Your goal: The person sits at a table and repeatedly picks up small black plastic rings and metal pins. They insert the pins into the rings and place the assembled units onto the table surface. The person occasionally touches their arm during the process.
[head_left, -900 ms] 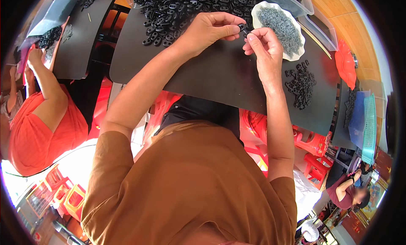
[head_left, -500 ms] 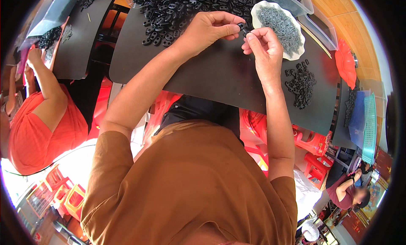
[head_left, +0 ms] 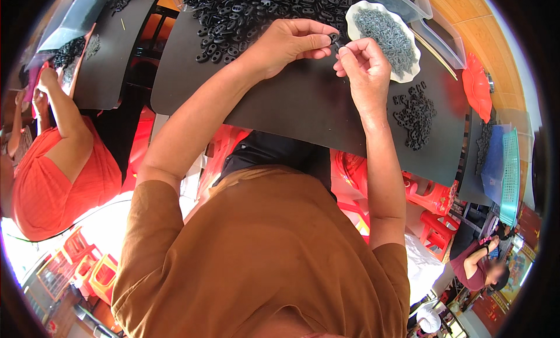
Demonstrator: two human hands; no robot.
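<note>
- Left hand (head_left: 289, 43): your thumb and forefinger pinch one small black plastic piece (head_left: 334, 38) above the dark work board (head_left: 303, 113).
- Right hand (head_left: 363, 66): your fingertips are drawn narrowly together just beside that piece; whether they grip a small metal part cannot be made out.
- Step in hand, as judged: fitting something into the pinched piece, midway between the black pile (head_left: 256, 11) and the white scalloped dish (head_left: 385, 37) of grey parts.
- Next move, as judged: it calls for close alignment of both fingertips and a steady pinch.
- Small heap (head_left: 415, 113): black pieces lying right of your right wrist.
- Hidden: the joint between the fingertips is too small to read; the black pile runs off the upper edge.
</note>
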